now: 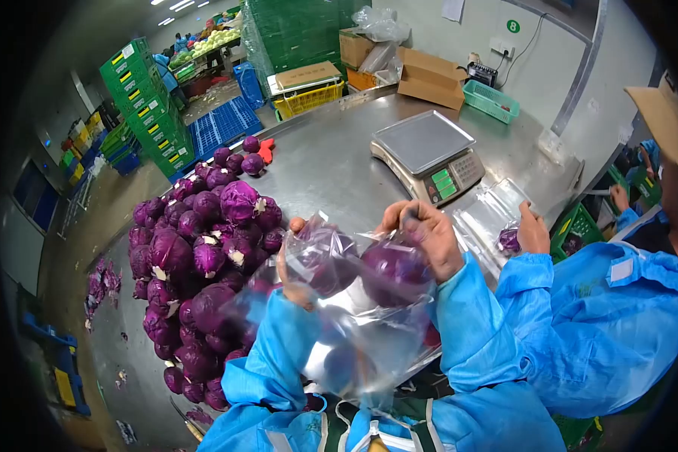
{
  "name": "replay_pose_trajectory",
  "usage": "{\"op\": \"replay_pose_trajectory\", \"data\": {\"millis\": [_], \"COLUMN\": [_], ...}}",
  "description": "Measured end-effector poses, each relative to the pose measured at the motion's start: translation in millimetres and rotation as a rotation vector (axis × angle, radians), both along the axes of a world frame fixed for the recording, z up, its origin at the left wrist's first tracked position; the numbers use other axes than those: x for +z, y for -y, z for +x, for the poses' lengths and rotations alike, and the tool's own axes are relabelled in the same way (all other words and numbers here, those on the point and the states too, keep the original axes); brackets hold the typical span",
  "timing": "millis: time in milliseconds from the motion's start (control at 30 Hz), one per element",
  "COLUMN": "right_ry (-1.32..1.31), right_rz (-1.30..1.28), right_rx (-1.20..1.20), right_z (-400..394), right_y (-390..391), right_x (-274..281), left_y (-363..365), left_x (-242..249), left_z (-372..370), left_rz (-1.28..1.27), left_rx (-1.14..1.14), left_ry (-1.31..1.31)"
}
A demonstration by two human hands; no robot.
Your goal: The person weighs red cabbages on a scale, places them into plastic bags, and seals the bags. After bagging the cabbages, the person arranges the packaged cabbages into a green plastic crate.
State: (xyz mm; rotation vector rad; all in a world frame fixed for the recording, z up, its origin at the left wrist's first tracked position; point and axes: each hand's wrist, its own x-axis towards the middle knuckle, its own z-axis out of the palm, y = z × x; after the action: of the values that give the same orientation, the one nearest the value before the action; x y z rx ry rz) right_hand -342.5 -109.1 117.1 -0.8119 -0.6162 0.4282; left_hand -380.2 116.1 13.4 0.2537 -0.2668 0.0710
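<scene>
A clear plastic bag [354, 331] hangs in front of my chest, between my two hands. Through its film shows a purple cabbage [393, 275], with more purple behind the plastic to the left. The fingers of my right hand [429, 233] are pinched together on the bag's upper right edge. My left hand [297, 290] grips the left side of the bag, its fingers partly covered by crinkled film. Left of it, a large heap of purple cabbages [196, 260] rests on the steel table [301, 169].
A digital scale [426, 154] stands on the table beyond my right hand. Flat plastic bags [478, 218] lie beside it. At right, a co-worker's hand [533, 230] is near a bagged cabbage [509, 239]. A cardboard box [432, 79] and green basket [491, 102] sit at the back.
</scene>
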Motion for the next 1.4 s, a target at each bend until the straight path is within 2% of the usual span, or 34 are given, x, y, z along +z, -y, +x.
{"op": "replay_pose_trajectory", "data": {"millis": [33,67,100,167,233,267,300,400,467,500,567,700,767,800,833,867,900,967,1000,1033,1067,1100,1133,1167,1200,1233,1300,1333,1367,1400], "right_ry": [0.079,0.101,0.092,0.068,0.204,0.213,0.216,0.07,0.249,0.244,0.565,0.453,0.557,0.748,0.736,0.605,0.485,0.525,0.593,0.665,0.514,0.513,0.516,0.515,0.361,0.357,0.489,0.424,0.414,0.483], "right_rz": [-0.111,-0.23,-0.233,-0.33,-0.399,-0.386,-0.375,-0.241,-0.2,-0.203,-0.329,-0.317,-0.295,-0.525,-0.532,-0.49,-0.444,-0.43,-0.458,-0.486,-0.437,-0.449,-0.57,-0.691,-0.884,-0.896,-1.167,-1.275,-1.282,-1.141], "right_rx": [-0.058,-0.107,-0.111,-0.272,-0.412,-0.44,-0.466,-0.371,-0.436,-0.44,-0.599,-0.601,-0.66,-0.696,-0.7,-0.741,-0.777,-0.822,-0.898,-0.975,-0.966,-0.963,-0.963,-0.965,-0.887,-0.886,-0.78,-0.667,-0.656,-0.664], "right_z": [-6.7,-11.5,-14.4,-17.8,-16.3,-9.3,-3.4,2.0,12.6,15.9,22.0,39.6,49.2,57.6,61.9,68.3,76.6,85.5,87.9,90.0,94.0,98.6,101.5,98.8,93.4,90.3,87.8,84.9,89.8,99.9], "right_y": [-2.1,-2.8,-5.4,-15.8,-27.8,-28.1,-25.7,-5.1,2.8,5.4,8.8,14.5,15.1,20.2,27.6,34.9,38.7,40.1,41.8,43.9,51.3,56.8,61.7,65.1,71.9,75.4,76.4,73.0,75.6,80.8], "right_x": [-1.7,-3.7,-13.8,-47.5,-75.8,-82.3,-87.3,-40.7,-15.9,-5.1,12.1,21.4,18.3,9.9,4.4,2.6,2.1,-10.4,-17.6,-23.7,-28.9,-40.1,-56.0,-63.8,-68.7,-79.1,-108.6,-111.7,-124.3,-143.1], "left_y": [4.9,16.9,24.5,26.5,37.3,42.0,46.3,21.3,4.9,-1.0,-3.0,0.5,-1.8,0.6,4.7,6.8,9.4,17.0,24.0,31.5,38.8,47.5,59.3,69.0,78.2,87.6,104.5,113.4,119.0,120.4], "left_x": [7.7,21.0,31.1,34.5,34.3,37.7,42.2,49.8,66.8,72.5,84.8,113.7,113.0,113.2,113.2,118.1,118.3,113.9,110.5,103.7,93.2,81.2,68.9,61.6,53.9,47.9,33.5,28.2,25.2,23.0], "left_z": [-1.5,-5.9,-9.4,-11.7,-6.9,-5.2,-5.6,-3.1,-2.8,0.5,6.5,31.7,55.3,66.3,72.6,76.7,85.0,98.7,107.2,116.1,127.0,136.0,143.4,145.3,145.7,146.6,150.5,152.0,151.8,152.3], "left_rz": [0.004,-0.047,-0.099,-0.115,0.068,0.218,0.24,0.56,0.757,0.839,0.962,1.396,1.329,1.5,1.668,1.91,1.901,1.868,1.704,1.7,1.584,1.466,1.41,1.407,1.476,1.541,1.556,1.55,1.546,1.594], "left_rx": [-0.005,0.014,0.033,-0.009,0.11,0.123,0.085,0.006,0.023,0.02,0.057,0.164,0.17,0.279,0.382,0.568,0.577,0.674,0.509,0.498,0.483,0.469,0.475,0.462,0.403,0.349,0.354,0.362,0.369,0.338], "left_ry": [-0.007,0.133,0.274,0.176,0.044,0.063,0.096,0.19,0.151,0.153,0.178,0.262,0.306,0.406,0.505,0.626,0.628,0.511,0.416,0.413,0.46,0.499,0.513,0.509,0.536,0.56,0.575,0.599,0.623,0.676]}}
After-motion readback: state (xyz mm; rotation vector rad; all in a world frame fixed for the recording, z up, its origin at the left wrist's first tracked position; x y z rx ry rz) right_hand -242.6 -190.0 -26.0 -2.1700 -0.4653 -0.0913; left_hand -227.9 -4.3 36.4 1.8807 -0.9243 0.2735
